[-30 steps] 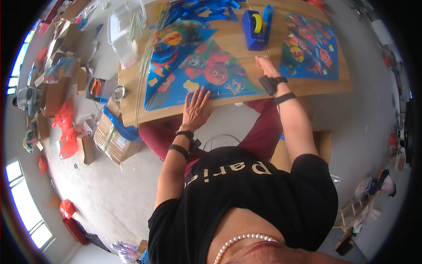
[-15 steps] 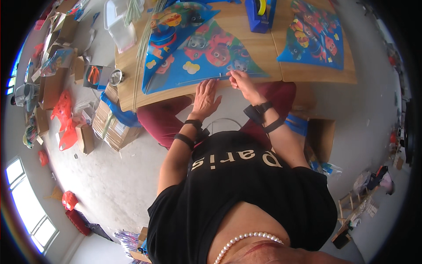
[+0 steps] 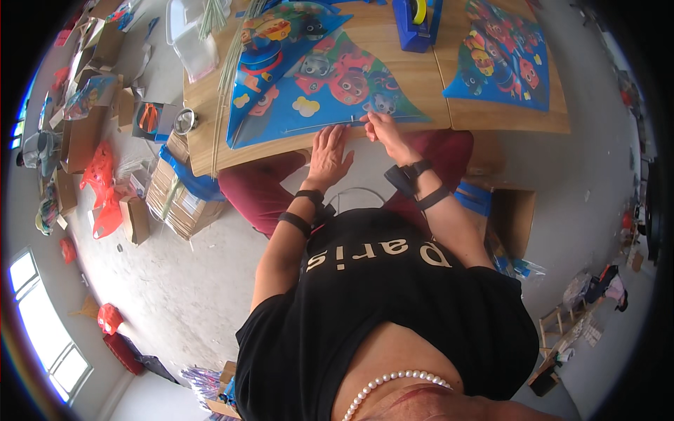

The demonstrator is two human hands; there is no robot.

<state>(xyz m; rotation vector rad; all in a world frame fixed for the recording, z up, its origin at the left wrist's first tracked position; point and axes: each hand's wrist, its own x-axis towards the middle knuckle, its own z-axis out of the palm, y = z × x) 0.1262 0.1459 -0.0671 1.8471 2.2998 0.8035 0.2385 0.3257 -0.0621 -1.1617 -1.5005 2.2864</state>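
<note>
A blue printed kite sheet (image 3: 274,130) with cartoon figures lies on the wooden table before me, its near edge along the table's front. Close to that edge runs a thin pale rod (image 3: 309,128), with a small white upright piece near its right end. My left hand (image 3: 330,158) lies palm down at the edge, fingers stretched and thumb apart, fingertips on the sheet by the rod. My right hand (image 3: 386,132) is closed in a pinch at the rod's right end; the fingers partly hide what they grip.
A blue tape dispenser (image 3: 415,28) stands at the back. Another printed sheet (image 3: 498,63) lies at the right. Long thin sticks (image 3: 228,67), a clear plastic box (image 3: 189,45) and a round metal tin (image 3: 185,122) are at the left. Cardboard boxes (image 3: 186,196) crowd the floor.
My right hand has shifted slightly toward my left hand and down, still pinched. My left hand and the sheet stay in place.
</note>
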